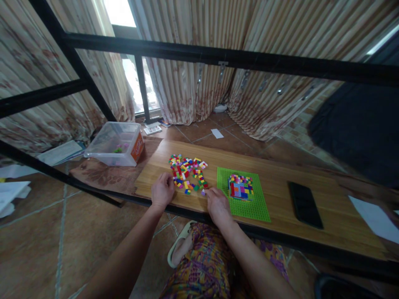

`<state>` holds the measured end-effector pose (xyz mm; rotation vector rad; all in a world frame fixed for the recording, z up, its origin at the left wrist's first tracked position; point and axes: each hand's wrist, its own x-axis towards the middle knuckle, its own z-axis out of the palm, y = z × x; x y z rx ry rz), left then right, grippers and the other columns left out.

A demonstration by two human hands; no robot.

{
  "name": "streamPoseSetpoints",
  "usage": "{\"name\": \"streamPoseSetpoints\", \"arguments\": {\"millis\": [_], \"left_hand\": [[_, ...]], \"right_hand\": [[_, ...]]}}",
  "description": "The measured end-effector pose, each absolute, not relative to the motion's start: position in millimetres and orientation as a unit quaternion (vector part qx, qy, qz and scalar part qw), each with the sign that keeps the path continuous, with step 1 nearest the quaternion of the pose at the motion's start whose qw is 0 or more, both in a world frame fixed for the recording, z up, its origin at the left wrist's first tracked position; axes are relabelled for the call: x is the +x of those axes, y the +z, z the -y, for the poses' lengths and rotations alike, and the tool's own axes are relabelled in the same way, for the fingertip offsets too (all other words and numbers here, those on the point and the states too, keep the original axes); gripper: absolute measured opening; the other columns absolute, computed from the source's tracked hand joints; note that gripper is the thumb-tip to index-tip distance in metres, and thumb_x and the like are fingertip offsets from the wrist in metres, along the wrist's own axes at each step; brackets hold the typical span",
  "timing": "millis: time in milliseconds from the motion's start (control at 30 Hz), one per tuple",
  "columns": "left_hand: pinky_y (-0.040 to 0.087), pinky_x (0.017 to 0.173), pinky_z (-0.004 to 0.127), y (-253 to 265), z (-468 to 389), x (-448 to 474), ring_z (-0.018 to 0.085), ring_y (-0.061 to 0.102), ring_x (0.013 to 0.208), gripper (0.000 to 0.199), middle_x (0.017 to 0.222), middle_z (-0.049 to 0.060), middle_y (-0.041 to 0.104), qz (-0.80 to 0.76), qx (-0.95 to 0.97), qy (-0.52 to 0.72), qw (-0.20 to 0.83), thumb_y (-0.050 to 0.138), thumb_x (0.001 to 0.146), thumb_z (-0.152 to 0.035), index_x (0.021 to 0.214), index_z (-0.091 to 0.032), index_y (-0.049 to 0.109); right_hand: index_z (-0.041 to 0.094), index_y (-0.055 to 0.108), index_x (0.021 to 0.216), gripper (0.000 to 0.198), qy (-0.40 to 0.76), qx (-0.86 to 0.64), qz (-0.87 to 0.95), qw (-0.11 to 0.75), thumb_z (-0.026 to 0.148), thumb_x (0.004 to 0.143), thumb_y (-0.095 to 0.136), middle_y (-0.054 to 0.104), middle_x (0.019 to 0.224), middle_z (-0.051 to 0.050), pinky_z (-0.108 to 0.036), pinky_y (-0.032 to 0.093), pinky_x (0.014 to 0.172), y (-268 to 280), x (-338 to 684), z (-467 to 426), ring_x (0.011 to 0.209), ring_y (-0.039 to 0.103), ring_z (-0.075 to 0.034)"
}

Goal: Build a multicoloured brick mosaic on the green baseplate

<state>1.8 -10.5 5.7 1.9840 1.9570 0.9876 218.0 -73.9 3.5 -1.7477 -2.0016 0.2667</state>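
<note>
Wooden tabletop (pixel 276 182) before striped curtains (pixel 193 91): one heap of loose bricks (pixel 184 162) lay between left hand (pixel 162 189) and right hand (pixel 218 204).

Beyond the left hand, leftward, one clear bin (pixel 106 158) held some green and pink pieces (pixel 118 149). That hand was curled; I couldn't tell whether it gripped anything. The right hand pinched one purple brick (pixel 203 192). Just right of it, one green baseplate (pixel 249 212) bore one multicoloured build (pixel 240 189); farther right, open wood separated it from one black phone (pixel 305 204). The near edge (pixel 188 213) ran below both hands.

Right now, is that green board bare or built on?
Built on: a multicoloured brick block sits on the green board, with bare green showing around it.
</note>
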Motion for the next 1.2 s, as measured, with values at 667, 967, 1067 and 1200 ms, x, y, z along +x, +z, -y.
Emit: {"name": "streamPoseSetpoints", "arguments": {"millis": [667, 967, 1067, 1200], "left_hand": [[0.041, 0.069, 0.027, 3.9, 10.3, 0.6, 0.018, 0.061, 0.079, 0.013, 0.086, 0.004, 0.066, -0.659, 0.667, 0.332, 0.098, 0.049, 0.088, -0.019, 0.081, -0.021, 0.060], [0.040, 0.068, 0.027, 5.7, 11.3, 1.3, 0.017, 0.060, 0.078, 0.012, 0.084, 0.004, 0.065, -0.665, 0.665, 0.325, 0.101, 0.050, 0.087, -0.018, 0.081, -0.021, 0.060], [0.040, 0.068, 0.027, 4.7, 11.1, 1.0, 0.017, 0.060, 0.078, 0.013, 0.085, 0.004, 0.065, -0.662, 0.667, 0.327, 0.099, 0.049, 0.088, -0.019, 0.082, -0.021, 0.060], [0.040, 0.068, 0.027, 3.8, 10.8, 0.6, 0.017, 0.060, 0.077, 0.014, 0.083, 0.004, 0.065, -0.657, 0.672, 0.329, 0.093, 0.048, 0.089, -0.019, 0.082, -0.021, 0.060]], "right_hand": [[0.021, 0.072, 0.093, 0.027, 0.115, -0.639, 0.713, 0.265, 0.012, 0.094, 0.046, 0.065, 0.090, -0.007, -0.028, 0.042, 0.081, -2.4, 218.8, 70.0, 0.088, 0.058, -0.020], [0.022, 0.073, 0.099, 0.029, 0.111, -0.648, 0.707, 0.261, 0.013, 0.094, 0.046, 0.063, 0.093, -0.006, -0.028, 0.043, 0.083, -4.1, 220.1, 60.0, 0.090, 0.057, -0.019], [0.021, 0.072, 0.101, 0.030, 0.112, -0.645, 0.707, 0.268, 0.012, 0.094, 0.044, 0.062, 0.093, -0.006, -0.028, 0.043, 0.084, -5.2, 220.1, 59.3, 0.090, 0.057, -0.019], [0.021, 0.071, 0.102, 0.029, 0.111, -0.644, 0.705, 0.275, 0.012, 0.094, 0.045, 0.061, 0.093, -0.006, -0.027, 0.043, 0.084, -6.8, 219.5, 59.7, 0.090, 0.056, -0.018]]}}
